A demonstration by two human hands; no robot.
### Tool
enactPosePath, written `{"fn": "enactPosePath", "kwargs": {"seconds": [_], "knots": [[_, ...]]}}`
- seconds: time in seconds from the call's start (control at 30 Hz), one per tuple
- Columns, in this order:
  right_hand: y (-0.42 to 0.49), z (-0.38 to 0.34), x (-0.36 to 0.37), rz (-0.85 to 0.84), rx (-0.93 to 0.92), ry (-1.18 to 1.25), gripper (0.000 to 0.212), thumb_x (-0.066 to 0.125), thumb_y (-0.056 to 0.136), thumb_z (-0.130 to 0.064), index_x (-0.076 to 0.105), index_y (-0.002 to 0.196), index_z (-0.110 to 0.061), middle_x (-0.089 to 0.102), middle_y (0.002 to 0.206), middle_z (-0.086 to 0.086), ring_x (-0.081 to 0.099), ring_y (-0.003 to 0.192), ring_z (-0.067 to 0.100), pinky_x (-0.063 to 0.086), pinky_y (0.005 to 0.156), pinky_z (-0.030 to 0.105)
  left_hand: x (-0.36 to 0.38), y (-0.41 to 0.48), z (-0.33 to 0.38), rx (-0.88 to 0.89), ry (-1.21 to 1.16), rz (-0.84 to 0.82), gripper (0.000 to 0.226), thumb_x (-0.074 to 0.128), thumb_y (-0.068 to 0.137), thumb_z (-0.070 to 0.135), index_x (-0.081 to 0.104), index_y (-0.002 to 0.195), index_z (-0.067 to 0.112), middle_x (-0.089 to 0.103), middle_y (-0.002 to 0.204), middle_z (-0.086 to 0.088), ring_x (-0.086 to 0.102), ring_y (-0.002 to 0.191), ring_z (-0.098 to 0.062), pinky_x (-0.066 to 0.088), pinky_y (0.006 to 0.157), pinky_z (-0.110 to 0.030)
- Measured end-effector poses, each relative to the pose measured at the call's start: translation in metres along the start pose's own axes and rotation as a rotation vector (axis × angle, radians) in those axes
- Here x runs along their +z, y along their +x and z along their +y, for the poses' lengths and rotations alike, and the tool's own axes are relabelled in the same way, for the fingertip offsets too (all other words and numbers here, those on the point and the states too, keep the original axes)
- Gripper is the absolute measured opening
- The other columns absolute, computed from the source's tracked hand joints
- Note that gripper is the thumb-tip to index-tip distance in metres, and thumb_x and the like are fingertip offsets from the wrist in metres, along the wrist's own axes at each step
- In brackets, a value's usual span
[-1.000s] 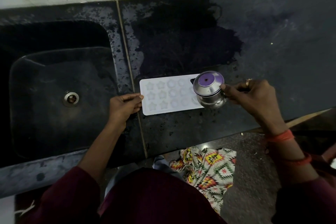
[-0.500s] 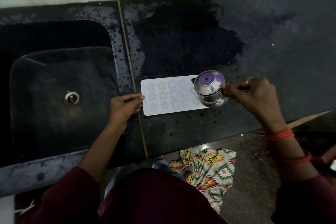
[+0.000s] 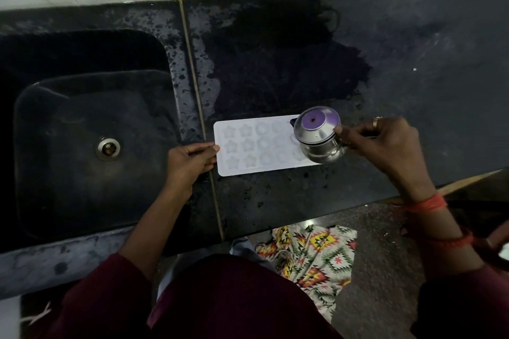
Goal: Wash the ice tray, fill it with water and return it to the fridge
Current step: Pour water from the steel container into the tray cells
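Currently ice tray (image 3: 256, 146) lies flat on the worktop (image 3: 413, 63), long axis left-right, cavities up, just right of the sink (image 3: 82, 132). Left hand (image 3: 190, 162) is at its left short edge, fingers curled and thumb on the rim, pinching it. Right hand (image 3: 385, 143) fingers are curled round a steel pot (image 3: 319, 137), which is tilted over the tray's right end.

We see a white ice tray (image 3: 256, 146) of stars and rings, a silver pot (image 3: 321, 147) showing purple, and — at five o'clock — a cloth (image 3: 316, 252) zigzagged yellow, red, green.
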State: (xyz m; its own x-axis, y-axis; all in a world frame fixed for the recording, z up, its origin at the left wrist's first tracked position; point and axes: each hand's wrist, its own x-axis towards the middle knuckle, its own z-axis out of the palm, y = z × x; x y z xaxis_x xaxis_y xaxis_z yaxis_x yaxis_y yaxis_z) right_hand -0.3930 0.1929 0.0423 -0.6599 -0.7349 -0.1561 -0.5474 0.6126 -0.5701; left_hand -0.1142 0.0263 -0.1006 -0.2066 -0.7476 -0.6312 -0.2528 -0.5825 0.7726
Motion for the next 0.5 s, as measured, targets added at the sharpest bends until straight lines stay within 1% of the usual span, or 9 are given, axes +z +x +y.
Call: {"fn": "enactPosePath", "kwargs": {"seconds": [0.1, 0.17, 0.23, 0.3, 0.37, 0.4, 0.43, 0.47, 0.5], "knots": [[0.001, -0.0005, 0.0002, 0.004, 0.014, -0.012, 0.03, 0.076, 0.082, -0.051, 0.081, 0.079, -0.022, 0.071, 0.066, -0.011, 0.067, 0.064, 0.001, 0.043, 0.058, 0.004, 0.0003, 0.0001, 0.0, -0.003, -0.002, -0.002, 0.011, 0.079, 0.088, 0.013, 0.077, 0.099, 0.012, 0.077, 0.085, -0.003, 0.073, 0.067, -0.005, 0.057, 0.065, -0.019], [0.0004, -0.0014, 0.0003, 0.0, 0.013, -0.017, 0.027, 0.077, 0.082, -0.049, 0.081, 0.078, -0.023, 0.068, 0.062, -0.015, 0.066, 0.066, 0.0, 0.043, 0.057, 0.003, 0.0003, -0.0001, -0.0003, -0.007, -0.003, -0.002, 0.009, 0.079, 0.088, 0.013, 0.077, 0.097, 0.013, 0.077, 0.084, -0.002, 0.074, 0.067, -0.005, 0.057, 0.064, -0.019], [0.0001, -0.0021, 0.0003, 0.0, 0.006, -0.007, 0.026, 0.077, 0.082, -0.048, 0.081, 0.079, -0.022, 0.068, 0.062, -0.015, 0.066, 0.068, -0.002, 0.042, 0.055, 0.002, -0.0005, 0.0004, -0.0001, -0.01, -0.006, -0.003, 0.009, 0.08, 0.087, 0.013, 0.078, 0.096, 0.014, 0.078, 0.083, -0.001, 0.074, 0.068, -0.006, 0.056, 0.064, -0.019], [0.0003, -0.0014, 0.0012, 0.002, 0.01, 0.0, 0.026, 0.078, 0.082, -0.048, 0.081, 0.079, -0.022, 0.068, 0.063, -0.014, 0.066, 0.069, -0.003, 0.042, 0.056, 0.002, -0.0013, 0.001, 0.0002, -0.014, -0.004, -0.003, 0.01, 0.08, 0.087, 0.014, 0.078, 0.096, 0.013, 0.078, 0.084, -0.001, 0.074, 0.069, -0.007, 0.056, 0.065, -0.02], [0.0003, -0.0009, 0.0018, 0.0, 0.023, 0.012, 0.027, 0.077, 0.082, -0.049, 0.081, 0.079, -0.022, 0.07, 0.064, -0.013, 0.068, 0.068, -0.001, 0.046, 0.06, 0.005, -0.0012, 0.0007, 0.0006, -0.018, -0.002, -0.005, 0.009, 0.08, 0.087, 0.014, 0.078, 0.096, 0.014, 0.078, 0.083, -0.001, 0.075, 0.069, -0.007, 0.056, 0.065, -0.02], [0.0002, 0.0003, 0.0021, -0.002, 0.025, 0.022, 0.028, 0.077, 0.081, -0.05, 0.081, 0.079, -0.022, 0.071, 0.065, -0.012, 0.069, 0.067, 0.002, 0.05, 0.064, 0.009, -0.001, 0.0002, 0.001, -0.018, -0.002, -0.005, 0.008, 0.08, 0.087, 0.014, 0.078, 0.094, 0.015, 0.078, 0.082, 0.0, 0.074, 0.069, -0.006, 0.057, 0.064, -0.019], [0.0002, 0.0016, 0.0024, -0.004, 0.03, 0.035, 0.029, 0.077, 0.081, -0.051, 0.081, 0.078, -0.023, 0.073, 0.067, -0.01, 0.07, 0.067, 0.003, 0.056, 0.07, 0.02, -0.001, -0.0001, 0.0013, -0.018, -0.003, -0.005, 0.008, 0.08, 0.087, 0.014, 0.078, 0.094, 0.015, 0.078, 0.081, 0.001, 0.074, 0.068, -0.006, 0.057, 0.064, -0.019], [-0.0001, 0.003, 0.0024, -0.004, 0.038, 0.05, 0.029, 0.077, 0.081, -0.052, 0.081, 0.078, -0.023, 0.074, 0.068, -0.009, 0.071, 0.069, 0.005, 0.058, 0.075, 0.03, -0.0012, -0.0003, 0.0014, -0.017, -0.004, -0.006, 0.008, 0.08, 0.087, 0.013, 0.078, 0.094, 0.015, 0.078, 0.081, 0.002, 0.074, 0.068, -0.006, 0.057, 0.064, -0.019], [-0.0007, 0.0035, 0.0018, -0.005, 0.046, 0.062, 0.029, 0.077, 0.081, -0.052, 0.081, 0.077, -0.024, 0.074, 0.067, -0.009, 0.072, 0.07, 0.006, 0.059, 0.077, 0.035, -0.0012, -0.0001, 0.0012, -0.017, -0.005, -0.007, 0.008, 0.08, 0.086, 0.014, 0.078, 0.094, 0.015, 0.078, 0.081, 0.002, 0.074, 0.068, -0.006, 0.057, 0.065, -0.019]]}}
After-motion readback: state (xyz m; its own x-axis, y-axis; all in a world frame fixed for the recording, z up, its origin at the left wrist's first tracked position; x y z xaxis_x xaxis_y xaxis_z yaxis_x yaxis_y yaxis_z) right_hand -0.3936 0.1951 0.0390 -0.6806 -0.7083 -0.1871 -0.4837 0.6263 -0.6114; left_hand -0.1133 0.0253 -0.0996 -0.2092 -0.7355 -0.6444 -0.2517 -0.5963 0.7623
